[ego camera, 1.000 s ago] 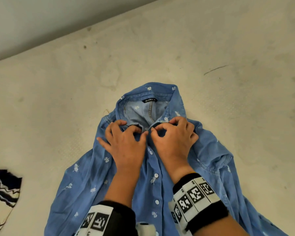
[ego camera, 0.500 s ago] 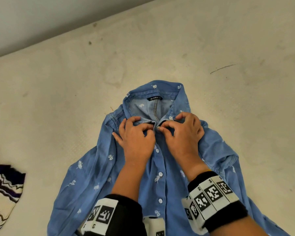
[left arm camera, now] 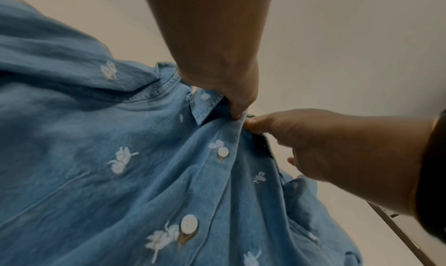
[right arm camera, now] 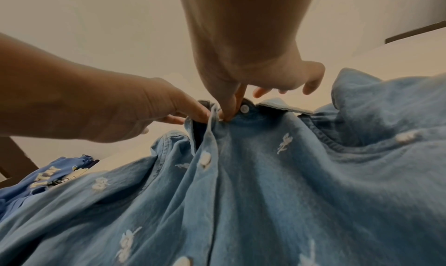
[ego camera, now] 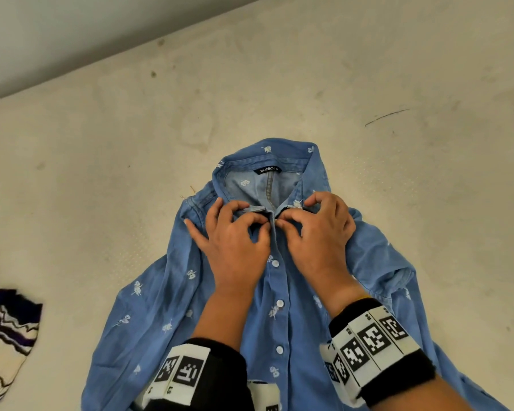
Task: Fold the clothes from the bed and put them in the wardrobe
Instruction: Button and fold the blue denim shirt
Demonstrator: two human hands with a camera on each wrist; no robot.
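A blue denim shirt [ego camera: 149, 307] with white embroidered flowers and white buttons lies front up on the cream mattress [ego camera: 398, 203], collar away from me. Both hands meet at the collar opening. My left hand [ego camera: 264, 226] pinches the left placket edge just below the collar [left arm camera: 207, 102]. My right hand [ego camera: 282, 222] pinches the facing edge beside the top button [right arm camera: 244, 108]. In the left wrist view the left hand [left arm camera: 237, 115] and the right hand [left arm camera: 248, 124] almost touch over the placket. The right wrist view has the right hand [right arm camera: 225, 116] gripping the fabric fold, with the left hand [right arm camera: 202, 115] beside it.
A knitted garment [ego camera: 6, 336] with dark zigzag stripes lies at the mattress's left edge. Another blue garment [right arm camera: 55, 172] with white lettering lies farther left. A pale wall [ego camera: 72, 31] runs along the far side of the mattress.
Both hands have stayed at the collar opening, their fingertips drawing the two placket edges closer together. The shirt has barely shifted.
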